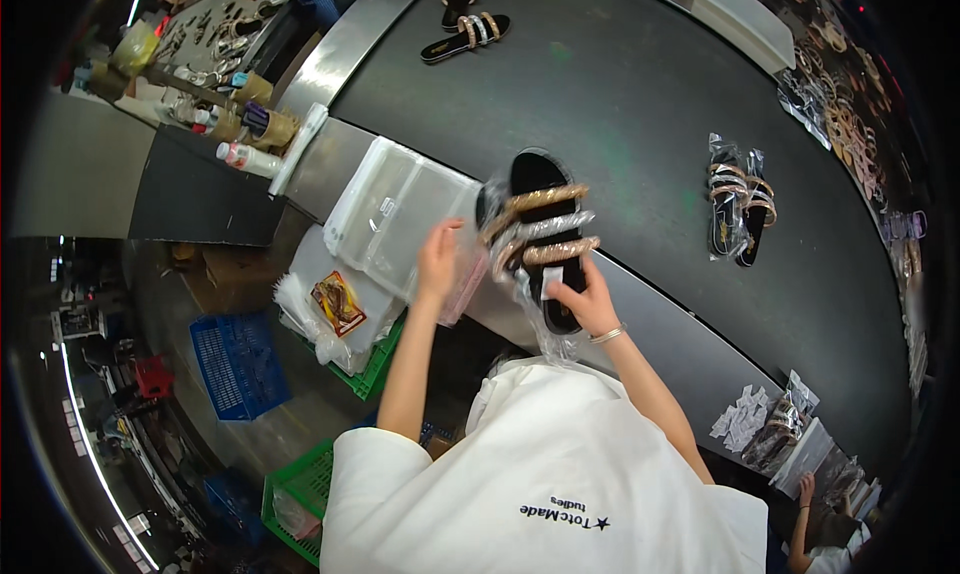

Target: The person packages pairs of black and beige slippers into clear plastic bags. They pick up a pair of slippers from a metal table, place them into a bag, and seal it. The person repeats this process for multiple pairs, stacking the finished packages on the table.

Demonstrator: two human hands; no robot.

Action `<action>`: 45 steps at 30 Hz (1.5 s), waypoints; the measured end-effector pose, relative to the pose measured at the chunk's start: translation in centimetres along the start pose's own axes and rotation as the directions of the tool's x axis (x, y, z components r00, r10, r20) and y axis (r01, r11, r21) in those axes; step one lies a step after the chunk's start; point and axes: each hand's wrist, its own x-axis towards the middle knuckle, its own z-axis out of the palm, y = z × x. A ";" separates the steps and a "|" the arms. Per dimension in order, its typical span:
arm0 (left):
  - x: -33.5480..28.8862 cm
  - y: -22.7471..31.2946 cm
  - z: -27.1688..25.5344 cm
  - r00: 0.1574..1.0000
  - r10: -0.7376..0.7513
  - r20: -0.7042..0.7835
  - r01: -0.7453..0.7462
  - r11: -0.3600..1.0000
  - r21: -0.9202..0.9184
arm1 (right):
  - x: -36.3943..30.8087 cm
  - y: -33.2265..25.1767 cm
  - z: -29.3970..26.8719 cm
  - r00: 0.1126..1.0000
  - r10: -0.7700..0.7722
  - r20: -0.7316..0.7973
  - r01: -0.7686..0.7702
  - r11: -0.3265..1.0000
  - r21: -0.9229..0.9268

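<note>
A pair of black slide sandals (549, 199) with glittery gold, silver and rose-gold straps is in front of me, partly wrapped in clear plastic. My right hand (592, 302) grips the nearer sandal by its heel end, the thumb on top beside a small white slip (551, 283). Clear film hangs from the sandals toward my shirt. To the left of them my left hand (437, 262) is raised with fingers extended, slightly blurred, near the loose film and apart from the straps. I make out nothing in it.
Clear plastic bags (395, 199) lie by the belt's metal edge. On the dark belt (620, 124) are an unwrapped pair of sandals (470, 36) and a bagged pair (738, 206). White slips (742, 419) lie right; blue (238, 364) and green crates (300, 489) stand lower left.
</note>
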 end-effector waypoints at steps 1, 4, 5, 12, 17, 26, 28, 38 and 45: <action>0.3 -1.9 -1.7 0.999 0.045 0.012 -0.046 0.988 0.150 | -0.1 1.0 -0.3 0.993 0.053 0.107 -0.047 0.997 -0.058; -0.5 -7.3 -2.2 0.974 0.226 0.034 -0.213 0.843 0.495 | 1.0 4.9 -0.2 0.954 0.298 0.017 -0.186 0.639 -0.746; -0.7 -8.1 -1.9 0.954 0.298 0.036 -0.271 0.805 0.528 | 0.9 5.4 0.0 0.955 0.295 0.010 -0.175 0.594 -0.785; 0.4 -3.4 -4.3 0.928 0.268 -0.260 -0.195 0.941 0.276 | -1.5 5.5 2.3 0.963 0.248 -0.103 -0.255 0.724 -0.641; -1.9 2.9 -6.0 0.934 0.355 0.048 -0.353 0.891 0.285 | -0.2 4.7 4.4 0.958 0.247 0.144 -0.136 0.836 -0.531; -2.0 4.7 -2.9 0.929 0.354 0.105 -0.369 0.906 0.208 | -3.8 2.9 -0.4 0.971 0.238 -0.031 -0.219 0.821 -0.527; -1.9 2.5 -1.3 0.943 0.323 0.082 -0.334 0.921 0.202 | -5.9 3.1 -3.4 0.949 0.271 -0.162 -0.313 0.872 -0.377; -4.8 -0.2 9.2 0.901 0.416 0.122 -0.433 0.880 0.195 | -14.4 -8.0 -6.7 0.946 -0.123 -0.300 0.123 0.992 -0.021; -5.5 -5.1 12.4 0.920 0.336 0.202 -0.384 0.877 0.290 | -14.2 0.2 -10.5 0.990 0.087 -0.110 -0.097 0.992 -0.082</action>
